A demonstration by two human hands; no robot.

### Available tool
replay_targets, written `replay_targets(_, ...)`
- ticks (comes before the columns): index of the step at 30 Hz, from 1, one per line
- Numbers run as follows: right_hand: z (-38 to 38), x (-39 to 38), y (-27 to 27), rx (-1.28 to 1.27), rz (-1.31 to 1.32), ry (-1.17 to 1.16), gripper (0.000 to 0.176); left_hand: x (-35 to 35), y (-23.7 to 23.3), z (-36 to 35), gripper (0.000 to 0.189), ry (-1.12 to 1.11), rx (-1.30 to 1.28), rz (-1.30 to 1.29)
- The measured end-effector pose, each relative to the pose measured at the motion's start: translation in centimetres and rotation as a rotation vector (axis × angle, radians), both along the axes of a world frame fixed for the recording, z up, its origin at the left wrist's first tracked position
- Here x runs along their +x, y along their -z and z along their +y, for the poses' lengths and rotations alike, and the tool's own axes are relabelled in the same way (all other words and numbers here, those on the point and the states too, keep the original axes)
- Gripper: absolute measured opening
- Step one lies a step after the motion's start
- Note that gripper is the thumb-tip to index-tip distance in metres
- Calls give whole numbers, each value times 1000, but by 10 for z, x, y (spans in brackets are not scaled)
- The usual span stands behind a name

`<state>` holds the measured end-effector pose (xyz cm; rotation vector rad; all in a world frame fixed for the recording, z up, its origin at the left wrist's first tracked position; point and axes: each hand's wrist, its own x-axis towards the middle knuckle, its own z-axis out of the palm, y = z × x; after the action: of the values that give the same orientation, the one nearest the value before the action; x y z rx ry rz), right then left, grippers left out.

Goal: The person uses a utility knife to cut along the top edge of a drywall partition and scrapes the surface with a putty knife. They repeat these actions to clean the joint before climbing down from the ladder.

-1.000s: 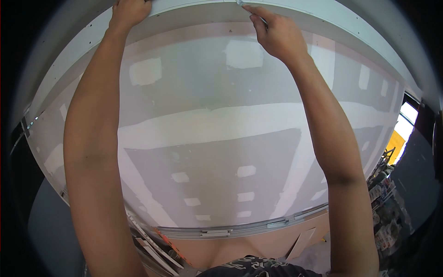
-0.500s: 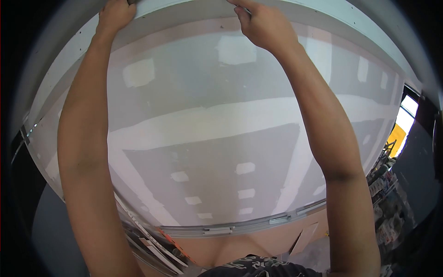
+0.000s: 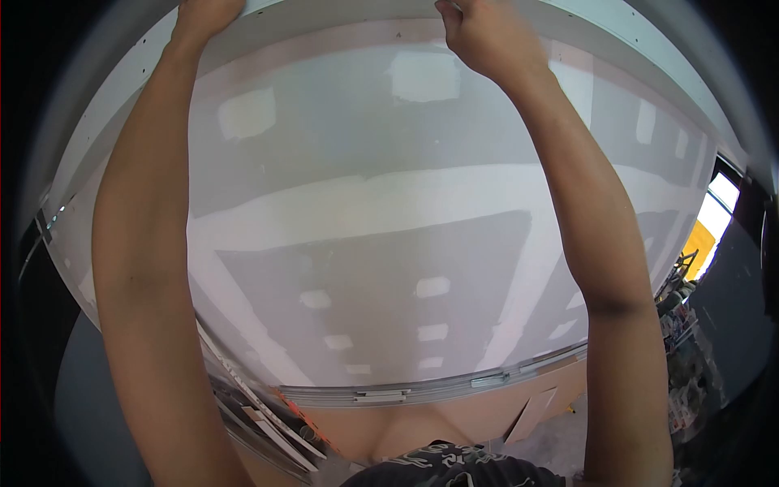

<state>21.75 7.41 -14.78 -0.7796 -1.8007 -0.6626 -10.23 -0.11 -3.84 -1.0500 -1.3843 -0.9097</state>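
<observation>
Both arms reach up to a white board edge (image 3: 280,15) that curves across the top of the view. My left hand (image 3: 208,19) is up against this edge at the upper left; its fingers are cut off by the frame. Further right, my right hand (image 3: 497,39) is closed, the thumb curled in against the fingers, close under the same edge. Whatever it grips lies out of view. Behind the arms stands a grey plasterboard wall (image 3: 300,154) with pale filler bands (image 3: 349,207) and several filler patches (image 3: 426,77).
Metal rails (image 3: 381,396) run along the wall's foot. Long white strips (image 3: 276,438) lean at the lower left beside an orange piece (image 3: 296,410). A loose board (image 3: 531,414) leans low on the right. Cluttered goods (image 3: 686,357) stand near a bright opening (image 3: 718,195) at the far right.
My right hand has shifted right and slightly up; the thin item at its fingertips has passed out of view. My left hand sits a little higher in the frame, and the view has tilted slightly.
</observation>
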Motion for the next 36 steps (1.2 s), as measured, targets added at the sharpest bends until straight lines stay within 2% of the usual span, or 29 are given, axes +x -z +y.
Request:
replay_targets(9,4,2,0,32,-2,57,38,6,6,-3,40,-39,-60,-95)
replay_targets(12,6,-1,-2,37,2,97,38,0,6,1,41,-92,-43,-42)
replay_targets(17,6,-3,-2,49,29,123,36,-3,2,7,42,-67,-42,-81)
replay_targets(20,-12,0,-2,-77,47,82,34,-6,2,3,42,-61,-38,-57)
replay_targets(22,11,4,-2,94,41,4,33,-5,2,4,41,-50,-47,-23)
replay_targets(23,20,2,-2,92,44,8,33,-9,1,7,41,-44,-36,-18)
replay_targets(25,31,0,-5,61,86,-129,33,-15,-1,9,40,-31,-11,-13)
replay_targets(28,22,-7,-2,-26,102,-38,33,-14,0,6,41,-8,56,68)
replay_targets(30,16,-14,2,-8,111,3,32,-8,-1,2,41,-38,-46,-18)
replay_targets(33,12,-11,2,29,139,-4,32,-4,6,0,43,-12,-2,17)
replay_targets(36,9,2,-10,-38,93,47,33,4,8,-1,42,-24,-10,-34)
